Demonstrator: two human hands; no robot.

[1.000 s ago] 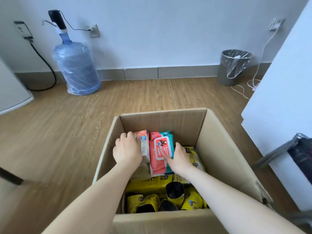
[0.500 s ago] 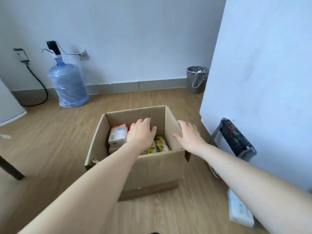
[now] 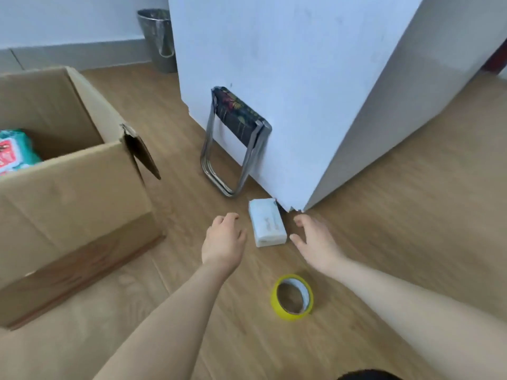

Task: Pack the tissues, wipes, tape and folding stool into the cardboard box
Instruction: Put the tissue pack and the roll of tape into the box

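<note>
A white tissue pack (image 3: 267, 222) lies on the wooden floor by the corner of a white cabinet. My left hand (image 3: 223, 239) hovers just left of it and my right hand (image 3: 315, 241) just right of it, both empty with fingers apart, neither touching it. A yellow tape roll (image 3: 292, 297) stands on the floor between my forearms. The folded stool (image 3: 236, 138), with a dark patterned seat and metal legs, leans against the cabinet. The open cardboard box (image 3: 74, 182) stands at the left, a red and teal wipes pack (image 3: 13, 153) showing inside.
The white cabinet (image 3: 288, 78) rises right behind the tissue pack and the stool. A grey waste bin (image 3: 159, 37) stands at the wall behind it. A torn box flap (image 3: 142, 152) sticks out toward the stool.
Both hands left the box and swung right, down to either side of the tissue pack on the floor. The view turned right, so the box now sits at the left.
</note>
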